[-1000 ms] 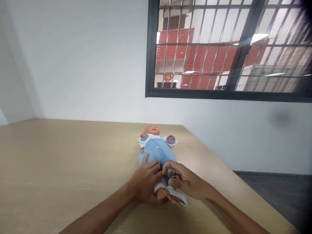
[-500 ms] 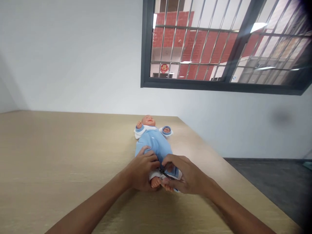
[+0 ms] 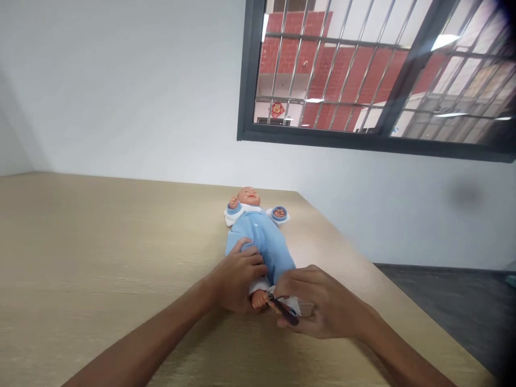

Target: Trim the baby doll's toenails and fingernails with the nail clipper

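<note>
A baby doll (image 3: 258,236) in a light blue suit lies on its back on the wooden table (image 3: 100,252), head toward the wall. My left hand (image 3: 237,279) is wrapped round the doll's near leg, just above its bare foot (image 3: 257,299). My right hand (image 3: 318,303) is closed in a pinch on a small dark metal tool (image 3: 284,310), maybe nail clippers, whose tip sits at the doll's other foot. That foot is mostly hidden by my fingers.
The table's right edge runs diagonally past the doll, with dark floor (image 3: 443,301) beyond it. A white wall and a barred window (image 3: 374,75) stand behind the table. The tabletop stretches far to the left.
My right hand has slid a little toward me and lowered the tool from the doll's legs to its feet. My left hand keeps its grip on the leg. The camera tilted slightly.
</note>
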Demonstrator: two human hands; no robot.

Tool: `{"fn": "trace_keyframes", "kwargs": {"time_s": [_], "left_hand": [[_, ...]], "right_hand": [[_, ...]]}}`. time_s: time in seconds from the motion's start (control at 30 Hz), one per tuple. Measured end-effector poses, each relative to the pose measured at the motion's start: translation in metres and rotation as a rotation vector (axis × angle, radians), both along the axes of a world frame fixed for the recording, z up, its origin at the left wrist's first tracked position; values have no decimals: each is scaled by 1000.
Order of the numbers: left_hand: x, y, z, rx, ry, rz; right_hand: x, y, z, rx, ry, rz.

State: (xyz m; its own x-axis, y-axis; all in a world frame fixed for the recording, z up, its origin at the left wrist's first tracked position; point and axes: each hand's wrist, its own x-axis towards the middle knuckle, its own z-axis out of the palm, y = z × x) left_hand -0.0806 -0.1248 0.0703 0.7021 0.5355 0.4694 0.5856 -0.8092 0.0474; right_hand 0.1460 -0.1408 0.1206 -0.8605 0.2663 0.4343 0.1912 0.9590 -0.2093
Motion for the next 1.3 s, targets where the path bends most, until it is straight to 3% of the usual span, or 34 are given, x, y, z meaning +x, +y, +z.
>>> {"fn": "trace_keyframes", "kwargs": {"time_s": [0.37,0.6,0.87,1.3], "left_hand": [[0,0,2,-3,-16,-11],[0,-1,0,0,-13,-11],[-1,-1,1,3,-11,-13],[0,-1,0,0,-12,-7]], "right_hand": [[-1,-2,-8,64,1,2],[-4,0,-5,7,-26,61],[-5,-3,-7,19,-51,-12],[-10,-2,-11,104,-43,60]]}}
